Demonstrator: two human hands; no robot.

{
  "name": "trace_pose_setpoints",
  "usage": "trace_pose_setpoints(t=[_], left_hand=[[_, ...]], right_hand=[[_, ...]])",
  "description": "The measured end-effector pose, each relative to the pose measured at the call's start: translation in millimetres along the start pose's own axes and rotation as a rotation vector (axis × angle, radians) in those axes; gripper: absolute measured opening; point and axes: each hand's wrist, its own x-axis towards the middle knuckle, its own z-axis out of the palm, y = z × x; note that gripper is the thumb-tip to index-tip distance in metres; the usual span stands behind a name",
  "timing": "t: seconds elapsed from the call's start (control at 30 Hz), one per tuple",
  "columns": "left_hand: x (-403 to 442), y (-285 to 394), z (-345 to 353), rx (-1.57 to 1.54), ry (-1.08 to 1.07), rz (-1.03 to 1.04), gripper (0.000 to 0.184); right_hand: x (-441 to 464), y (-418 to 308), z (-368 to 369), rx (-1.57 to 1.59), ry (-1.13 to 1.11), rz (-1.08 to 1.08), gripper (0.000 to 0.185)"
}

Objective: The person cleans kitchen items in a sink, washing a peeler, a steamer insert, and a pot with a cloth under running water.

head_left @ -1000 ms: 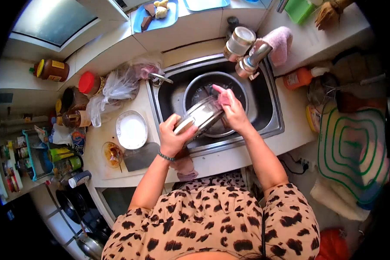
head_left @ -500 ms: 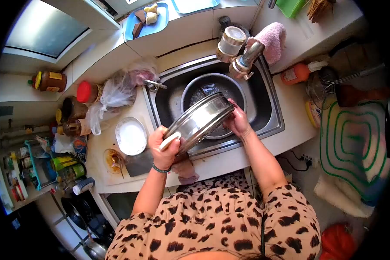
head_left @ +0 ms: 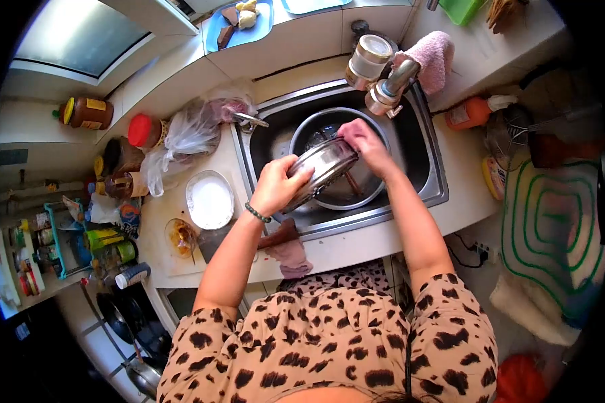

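My left hand [head_left: 280, 185] grips the near left side of a round stainless steel steamer [head_left: 326, 164], thumb over its edge. The steamer is tilted over the sink [head_left: 403, 201], its wall facing up and what look like small holes along its lower side. My right hand [head_left: 361, 144] has its fingers curled at the far right rim. They look pink, and I cannot tell whether a cloth is in them. Beneath, a round metal basin [head_left: 376, 195] stands in the sink with some water and a brown stick-like thing [head_left: 351, 183] in it.
The faucet [head_left: 386, 97] with a filter and a pink towel [head_left: 430, 60] stands behind the sink. Left are a plastic bag [head_left: 188, 131], a white bowl [head_left: 210, 200], a small glass dish [head_left: 181, 237] and a cleaver [head_left: 279, 235]. A pink cloth [head_left: 292, 258] hangs at the counter edge.
The steamer has moved lower and is turned more steeply. My right hand has shifted up to the far rim, and my left hand has moved right. The whole view has shifted slightly.
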Motion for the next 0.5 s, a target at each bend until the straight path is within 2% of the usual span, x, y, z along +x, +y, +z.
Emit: trace_pose_setpoints(t=[0.03,0.07,0.1,0.17,0.2,0.27,0.3,0.33,0.37,0.4,0.47,0.5], left_hand=[[-4,20,-3,-0.002,0.098,-0.012,0.035],[-2,0,-5,0.023,0.131,-0.081,0.034],[-7,1,-6,-0.049,0.16,-0.088,0.035],[-14,-8,-8,-0.121,0.239,-0.057,0.039],[-17,-15,-7,-0.111,0.249,-0.065,0.039],[-18,-13,-3,-0.371,0.349,-0.094,0.039],[-18,-18,-3,-0.351,0.363,-0.048,0.039],[-16,-18,-4,-0.349,0.364,-0.055,0.039],[-16,-16,-3,-0.365,0.317,-0.061,0.038],[-16,-13,-3,-0.381,0.27,-0.062,0.038],[-13,-5,0,-0.387,0.259,-0.039,0.037],[-7,-21,6,-0.438,0.258,-0.043,0.036]], right_hand=[[1,7,-3,0.076,0.133,0.085,0.016],[4,17,-9,0.149,0.264,0.166,0.019],[12,73,-20,0.075,0.343,0.22,0.025],[4,96,-25,-0.925,0.293,0.297,0.026],[-3,109,-13,-0.915,0.282,0.29,0.026],[-12,135,8,-1.559,0.112,0.159,0.025],[-6,155,14,-1.555,0.108,0.156,0.025],[-3,180,17,-1.398,0.012,0.159,0.027],[-7,184,17,-1.244,-0.087,0.168,0.029],[-11,185,8,-1.247,-0.092,0.173,0.029],[-9,160,-12,-0.573,0.134,0.409,0.035],[-11,163,-12,-0.226,0.336,0.333,0.036]])
